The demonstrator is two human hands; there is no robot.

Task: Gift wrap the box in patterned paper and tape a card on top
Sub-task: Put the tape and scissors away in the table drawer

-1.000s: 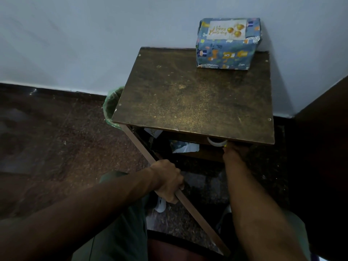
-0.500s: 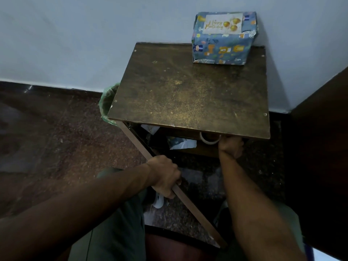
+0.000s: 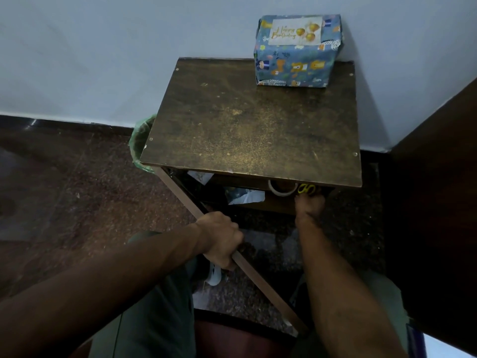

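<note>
Box point(image 3: 296, 51) wrapped, card point(image 3: 295, 31) on top, far table point(image 3: 247, 130) corner; my left hand point(image 3: 219, 239) grips door edge point(image 3: 258, 270), right hand point(image 3: 309, 205) at shelf by scissors point(image 3: 306, 188), grip unclear; jolting table could topple box

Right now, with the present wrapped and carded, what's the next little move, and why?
Probably draw the right hand back out from the shelf: the wrapped box already carries its card, and tape roll and scissors lie stowed under the table.
</note>
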